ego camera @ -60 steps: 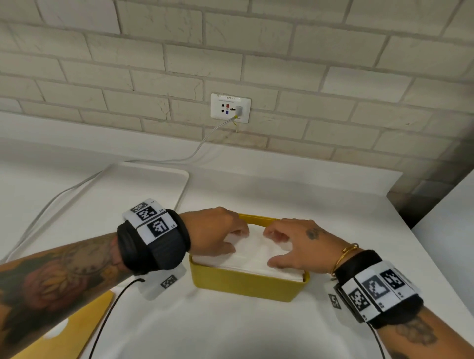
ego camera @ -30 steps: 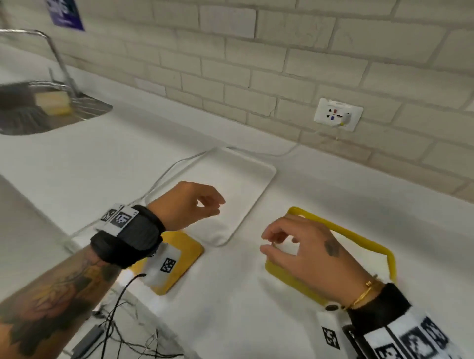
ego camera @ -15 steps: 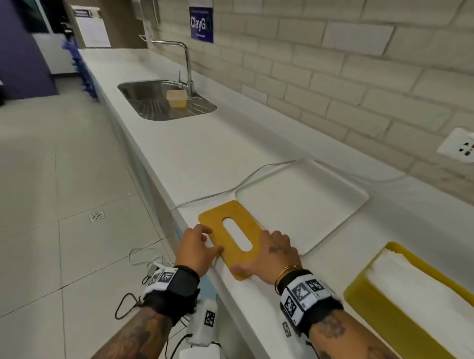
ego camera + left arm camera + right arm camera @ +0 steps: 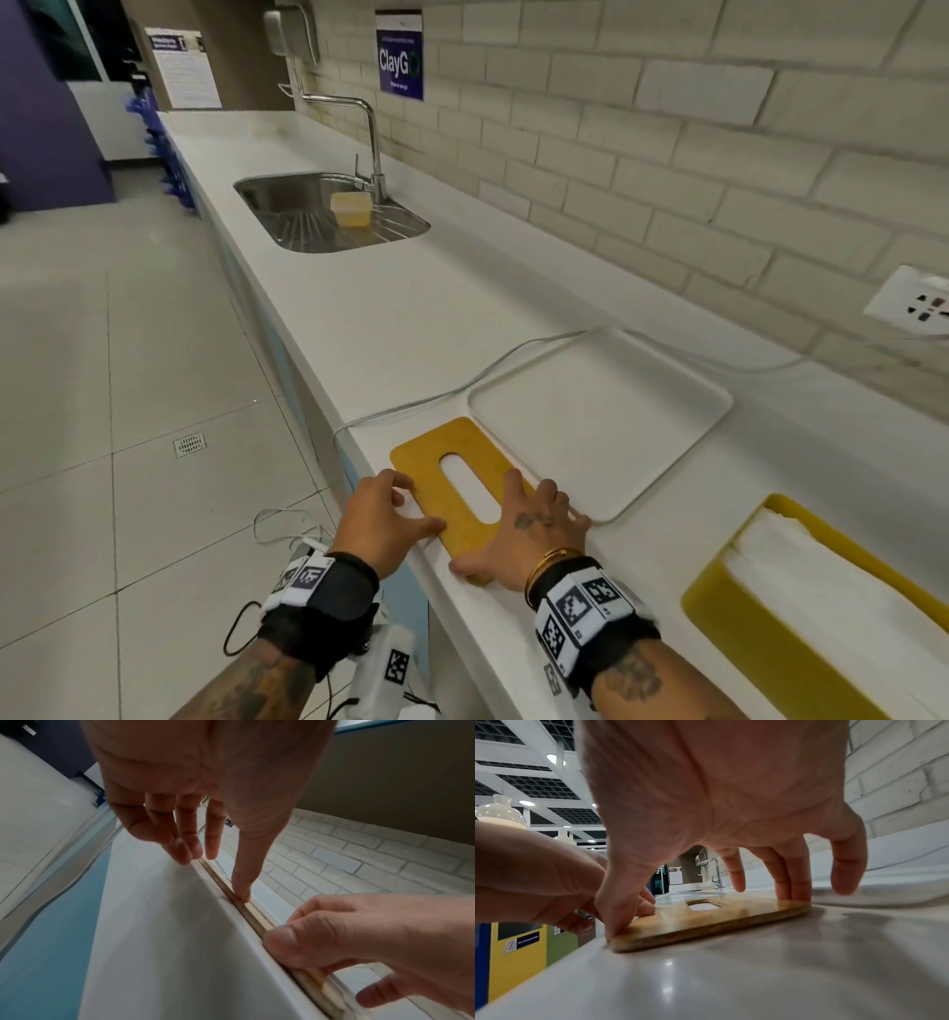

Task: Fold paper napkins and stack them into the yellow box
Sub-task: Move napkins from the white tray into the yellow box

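Hands [image 4: 462, 524], two, on one lid [image 4: 464, 485].

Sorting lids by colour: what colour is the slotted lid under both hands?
Mustard yellow, the slotted lid shows best in the head view.

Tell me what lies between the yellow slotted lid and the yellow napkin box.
In the head view, only bare white counter and the near corner of the white tray lie between the lid and the box.
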`<action>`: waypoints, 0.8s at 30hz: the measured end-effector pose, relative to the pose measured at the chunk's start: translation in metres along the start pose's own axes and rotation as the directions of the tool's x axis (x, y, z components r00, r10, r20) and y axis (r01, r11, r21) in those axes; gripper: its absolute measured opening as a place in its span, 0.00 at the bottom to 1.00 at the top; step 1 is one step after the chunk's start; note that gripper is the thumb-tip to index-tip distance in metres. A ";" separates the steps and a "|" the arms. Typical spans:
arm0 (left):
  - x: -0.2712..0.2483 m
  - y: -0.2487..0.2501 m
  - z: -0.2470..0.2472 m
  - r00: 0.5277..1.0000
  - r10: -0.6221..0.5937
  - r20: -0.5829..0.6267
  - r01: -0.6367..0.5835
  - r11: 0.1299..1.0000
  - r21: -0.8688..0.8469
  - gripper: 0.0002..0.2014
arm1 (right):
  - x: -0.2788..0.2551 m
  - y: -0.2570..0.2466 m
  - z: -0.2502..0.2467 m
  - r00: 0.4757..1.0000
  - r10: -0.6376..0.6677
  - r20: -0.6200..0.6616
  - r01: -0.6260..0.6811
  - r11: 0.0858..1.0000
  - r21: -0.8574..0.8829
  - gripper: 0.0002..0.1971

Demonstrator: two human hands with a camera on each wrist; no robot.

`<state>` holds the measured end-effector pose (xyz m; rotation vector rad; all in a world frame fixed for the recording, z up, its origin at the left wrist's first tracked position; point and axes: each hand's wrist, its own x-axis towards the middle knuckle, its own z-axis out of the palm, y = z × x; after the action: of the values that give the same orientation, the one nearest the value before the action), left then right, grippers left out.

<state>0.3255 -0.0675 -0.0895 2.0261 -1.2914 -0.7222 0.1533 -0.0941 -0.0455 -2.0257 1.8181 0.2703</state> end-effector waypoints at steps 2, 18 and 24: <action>0.002 -0.002 -0.004 1.000 0.008 -0.011 -0.007 1.000 0.002 0.30 | -0.007 0.004 -0.004 0.999 -0.038 -0.015 0.038 0.998 0.039 0.55; -0.028 0.146 0.002 0.896 0.275 0.348 -0.020 0.809 -0.588 0.07 | -0.165 0.168 -0.076 0.944 -0.114 -0.308 0.165 0.976 0.145 0.62; -0.053 0.219 0.064 0.797 0.399 0.454 -0.037 0.782 -0.622 0.07 | -0.201 0.244 -0.080 0.933 0.053 -0.357 0.039 0.969 0.245 0.65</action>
<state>0.1326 -0.1039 0.0375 1.1436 -1.3631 -1.4744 -0.1238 0.0369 0.0672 -1.9846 1.9529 -0.3389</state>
